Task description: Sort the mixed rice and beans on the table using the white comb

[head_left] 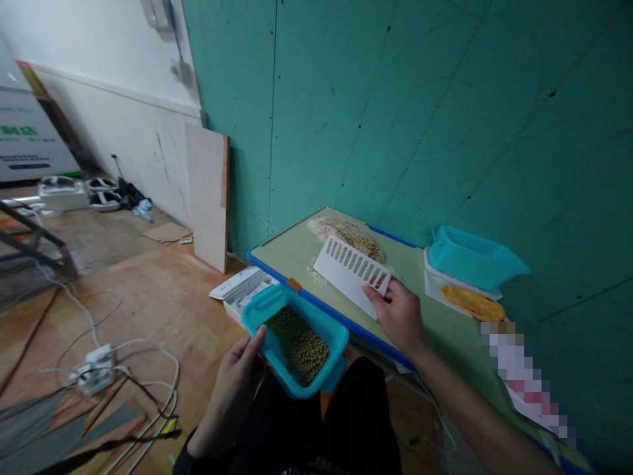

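Note:
My left hand point(241, 361) grips the near left rim of a turquoise plastic tub point(336, 336), thumb over the edge. Inside the tub lie small dark green beans point(287, 326) and pale yellow soybeans point(310, 356). It is held beside the table's blue front edge, above my lap. In my right hand point(398, 313) is a flat white plastic strip with a row of slots point(341, 277), pinched at its right end. The strip is tilted over the table, just in front of a spread pile of soybeans and whitish grains point(351, 236).
The green-topped table point(289, 247) stands against a teal wall. At its right are a second turquoise tub point(475, 257), a white tray point(430, 280) and a yellow-orange item point(472, 302). An open white box point(237, 290) is behind my tub. Cables and a power strip point(99, 366) lie on the floor.

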A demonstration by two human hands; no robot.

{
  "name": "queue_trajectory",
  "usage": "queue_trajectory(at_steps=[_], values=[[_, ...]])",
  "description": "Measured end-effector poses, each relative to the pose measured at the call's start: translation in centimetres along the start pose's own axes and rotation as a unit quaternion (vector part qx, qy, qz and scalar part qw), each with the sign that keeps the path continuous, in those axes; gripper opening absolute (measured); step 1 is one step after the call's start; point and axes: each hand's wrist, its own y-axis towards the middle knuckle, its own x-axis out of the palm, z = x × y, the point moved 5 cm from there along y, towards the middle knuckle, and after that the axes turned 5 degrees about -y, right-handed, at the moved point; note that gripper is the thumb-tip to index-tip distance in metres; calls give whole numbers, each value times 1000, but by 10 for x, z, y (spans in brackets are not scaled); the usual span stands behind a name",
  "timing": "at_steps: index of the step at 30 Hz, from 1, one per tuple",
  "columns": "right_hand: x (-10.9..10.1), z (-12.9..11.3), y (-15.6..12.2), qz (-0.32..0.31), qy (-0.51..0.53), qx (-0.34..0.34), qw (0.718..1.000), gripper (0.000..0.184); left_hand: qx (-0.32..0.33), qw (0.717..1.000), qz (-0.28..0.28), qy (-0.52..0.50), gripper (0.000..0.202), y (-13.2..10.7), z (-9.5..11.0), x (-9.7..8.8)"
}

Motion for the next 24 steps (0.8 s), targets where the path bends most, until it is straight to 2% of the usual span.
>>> queue_trajectory(at_steps=[5,10,17,24], values=[[2,-7,5,-16,0,-12,1000,28,15,1000,-11,17,41,9,10,-14],[2,-13,4,-38,10,-18,999,27,33,999,19,9,37,14,20,-23],[6,-17,5,-51,19,-30,998,26,40,999,-4,24,37,25,20,-21],[8,-27,-8,-73,38,-43,996,23,41,999,-21,13,36,21,24,-14]])
